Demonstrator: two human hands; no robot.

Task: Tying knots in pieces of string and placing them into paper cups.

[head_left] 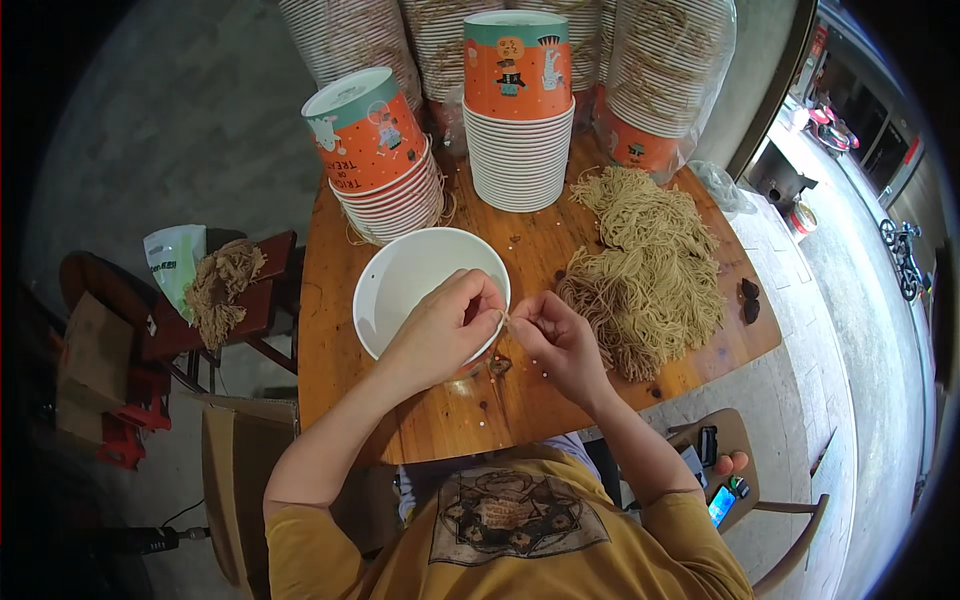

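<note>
A paper bucket (pixel 415 265), white inside, stands on the table in front of me with its opening up and a small hole near its rim. My left hand (pixel 445 320) reaches over the opening, thumb and fingertips pinched together at the right side of the rim. Close beside it, my right hand (pixel 558 340) is closed in a pinch, its fingertips almost meeting the left ones. Between them shows a bit of thin tan cord, mostly hidden by the fingers. To the right lies a large heap of tan cords (pixel 650 270).
A tall stack of orange paper buckets (pixel 520 150) stands upside down at the back, with a shorter, leaning stack (pixel 375 150) left of it. Plastic-wrapped stacks (pixel 665 70) rise behind. A stool (pixel 265 285) with more cords is at left; a chair (pixel 735 455) holds a phone at lower right.
</note>
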